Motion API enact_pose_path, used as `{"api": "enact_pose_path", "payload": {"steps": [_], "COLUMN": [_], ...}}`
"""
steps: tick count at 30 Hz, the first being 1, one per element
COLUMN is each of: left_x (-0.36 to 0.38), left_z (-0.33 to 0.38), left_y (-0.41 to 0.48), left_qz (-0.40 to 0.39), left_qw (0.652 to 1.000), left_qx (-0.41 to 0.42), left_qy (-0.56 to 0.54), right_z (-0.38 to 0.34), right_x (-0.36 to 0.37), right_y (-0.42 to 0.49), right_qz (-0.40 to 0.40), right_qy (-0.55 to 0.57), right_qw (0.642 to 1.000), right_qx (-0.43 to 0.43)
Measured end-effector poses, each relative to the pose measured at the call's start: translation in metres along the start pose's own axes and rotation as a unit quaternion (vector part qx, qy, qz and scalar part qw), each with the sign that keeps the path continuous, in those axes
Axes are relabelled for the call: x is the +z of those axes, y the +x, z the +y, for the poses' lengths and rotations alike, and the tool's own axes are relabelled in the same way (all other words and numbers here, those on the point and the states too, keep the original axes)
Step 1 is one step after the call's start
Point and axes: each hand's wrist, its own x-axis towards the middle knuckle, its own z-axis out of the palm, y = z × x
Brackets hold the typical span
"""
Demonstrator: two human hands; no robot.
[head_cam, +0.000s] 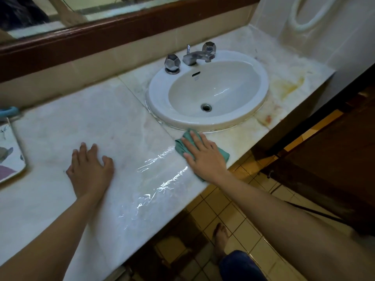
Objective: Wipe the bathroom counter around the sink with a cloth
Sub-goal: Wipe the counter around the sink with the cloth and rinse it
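Observation:
A pale marble counter [97,122] runs from the lower left to the upper right, with a white oval sink [261,82] set into it. My right hand [205,157] lies flat on a green cloth [180,148], pressing it to the counter just in front of the sink's near rim, close to the counter's front edge. My left hand [91,171] rests palm down on the bare counter to the left, fingers spread, holding nothing. A wet, shiny streak [156,179] crosses the counter between the two hands.
A chrome faucet [194,55] with two faceted knobs stands behind the basin. Yellow stains [288,86] mark the counter right of the sink. A patterned tray [10,155] lies at the far left. A framed mirror [101,29] runs along the wall. Below are yellow floor tiles [227,211] and a foot.

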Motion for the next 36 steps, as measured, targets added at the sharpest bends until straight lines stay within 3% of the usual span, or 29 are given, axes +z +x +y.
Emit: {"api": "enact_pose_path", "payload": {"steps": [5, 9, 11, 15, 19, 21, 24, 27, 30, 32, 36], "left_x": [0.000, -0.005, -0.002, 0.029, 0.061, 0.073, 0.090, 0.099, 0.111, 0.122, 0.135], "left_z": [0.006, 0.044, 0.082, 0.192, 0.311, 0.357, 0.412, 0.451, 0.484, 0.505, 0.538], "left_y": [0.005, 0.009, -0.005, -0.051, -0.076, -0.080, -0.078, -0.068, -0.048, -0.027, 0.013], "left_qz": [-0.019, -0.051, -0.025, 0.052, 0.035, 0.020, 0.003, -0.003, -0.016, -0.027, -0.027], "left_qw": [0.999, 0.987, 0.980, 0.982, 0.972, 0.968, 0.965, 0.965, 0.965, 0.963, 0.953], "left_qx": [-0.018, -0.152, -0.186, -0.047, 0.024, 0.054, 0.083, 0.101, 0.123, 0.144, 0.136], "left_qy": [0.033, -0.013, -0.074, -0.176, -0.232, -0.243, -0.248, -0.241, -0.229, -0.226, -0.270], "right_z": [0.076, 0.151, 0.180, 0.230, 0.269, 0.279, 0.300, 0.326, 0.365, 0.384, 0.366], "right_x": [-0.010, -0.018, -0.023, -0.028, -0.033, -0.033, -0.031, -0.052, -0.077, -0.088, -0.083], "right_y": [-0.029, -0.020, -0.008, 0.016, 0.026, 0.027, 0.030, 0.031, 0.045, 0.057, 0.077], "right_qz": [0.022, 0.040, 0.046, 0.045, 0.054, 0.099, 0.161, 0.138, 0.210, 0.230, 0.097], "right_qy": [0.009, 0.036, 0.037, 0.024, 0.030, 0.064, 0.218, 0.419, 0.475, 0.440, 0.234], "right_qw": [0.996, 0.984, 0.981, 0.983, 0.991, 0.990, 0.961, 0.889, 0.837, 0.854, 0.964], "right_qx": [0.085, 0.168, 0.185, 0.176, 0.116, 0.071, 0.054, 0.121, 0.174, 0.154, 0.077]}}
